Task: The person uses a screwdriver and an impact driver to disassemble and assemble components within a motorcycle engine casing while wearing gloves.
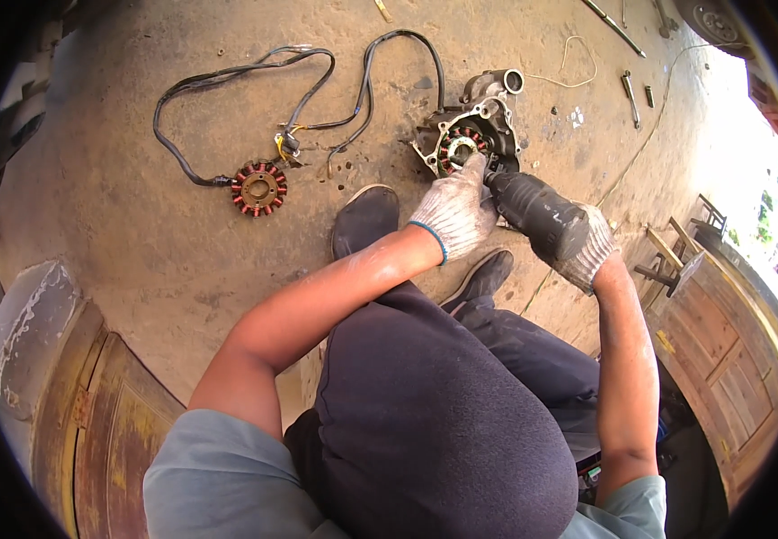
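Observation:
My right hand, in a whitish knit glove, is wrapped round the handle of a black power driver. The driver's nose points up and left at a metal engine cover on the floor. Inside the cover sits a ring-shaped stator coil with copper windings. My left hand, gloved too, reaches to the stator's near edge beside the driver's nose. Its fingers are bent together there, and what they pinch is hidden. The driver's tip is also hidden from me.
A second stator lies on the floor to the left, joined to a long black wiring harness. A wrench and a metal rod lie at the far right. My shoes flank the work; wooden furniture stands at right.

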A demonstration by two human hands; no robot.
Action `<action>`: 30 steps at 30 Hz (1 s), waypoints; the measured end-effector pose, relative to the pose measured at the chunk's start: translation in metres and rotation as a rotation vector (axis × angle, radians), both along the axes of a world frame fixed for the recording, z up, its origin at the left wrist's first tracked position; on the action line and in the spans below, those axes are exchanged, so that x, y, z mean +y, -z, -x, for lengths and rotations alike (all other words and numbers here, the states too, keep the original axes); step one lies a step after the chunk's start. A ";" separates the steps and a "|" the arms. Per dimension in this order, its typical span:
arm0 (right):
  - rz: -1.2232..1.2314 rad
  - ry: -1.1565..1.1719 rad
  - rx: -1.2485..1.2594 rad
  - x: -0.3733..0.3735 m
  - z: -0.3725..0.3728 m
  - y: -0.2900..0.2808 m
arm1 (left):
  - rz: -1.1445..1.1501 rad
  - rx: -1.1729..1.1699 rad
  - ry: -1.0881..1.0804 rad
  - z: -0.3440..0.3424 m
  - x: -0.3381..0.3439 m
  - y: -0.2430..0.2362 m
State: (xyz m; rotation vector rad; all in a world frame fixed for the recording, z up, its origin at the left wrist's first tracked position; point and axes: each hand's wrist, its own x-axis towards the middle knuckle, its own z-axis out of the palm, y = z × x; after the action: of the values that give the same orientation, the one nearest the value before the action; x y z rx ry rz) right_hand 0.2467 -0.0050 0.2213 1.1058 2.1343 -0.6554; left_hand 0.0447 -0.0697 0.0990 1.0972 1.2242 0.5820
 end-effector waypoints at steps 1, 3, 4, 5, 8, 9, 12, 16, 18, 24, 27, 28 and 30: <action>-0.003 0.002 -0.003 0.004 0.004 -0.003 | 0.019 0.021 0.076 0.006 0.000 -0.002; -0.006 0.127 0.009 0.008 0.019 -0.010 | -0.442 0.428 0.030 0.029 -0.012 0.001; -0.009 0.140 -0.071 0.012 0.026 -0.017 | -0.593 0.502 -0.103 0.044 -0.008 -0.001; -0.009 0.142 -0.075 0.017 0.035 -0.018 | -0.628 0.574 -0.012 0.068 -0.001 0.004; -0.001 0.021 -0.179 0.036 0.059 -0.025 | -0.538 0.602 0.098 0.081 -0.006 0.050; -0.007 0.021 -0.179 0.041 0.057 -0.022 | -0.397 0.570 0.213 0.078 -0.004 0.055; -0.046 -0.008 -0.163 0.037 0.035 -0.005 | -0.449 0.655 0.273 0.073 -0.002 0.072; -0.039 0.004 -0.072 0.026 0.031 -0.009 | -0.508 0.710 0.297 0.072 -0.003 0.078; 0.000 -0.007 -0.167 0.027 0.042 -0.010 | -0.482 0.626 0.233 0.075 -0.002 0.075; 0.069 0.120 -0.177 0.030 0.040 -0.015 | -0.523 0.670 0.264 0.079 0.009 0.053; 0.102 0.141 -0.119 0.033 0.023 -0.013 | -0.584 0.640 0.251 0.081 0.013 0.016; 0.115 0.139 -0.090 0.035 0.019 -0.016 | -0.562 0.605 0.225 0.076 0.014 -0.001; 0.081 0.113 0.000 0.033 0.011 -0.014 | -0.598 0.613 0.334 0.063 0.016 -0.016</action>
State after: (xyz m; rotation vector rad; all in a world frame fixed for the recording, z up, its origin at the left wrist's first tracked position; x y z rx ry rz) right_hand 0.2352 0.0277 0.2357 1.1886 2.0380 -0.7860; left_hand -0.0181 -0.0537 0.1147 2.0488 1.3681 0.3622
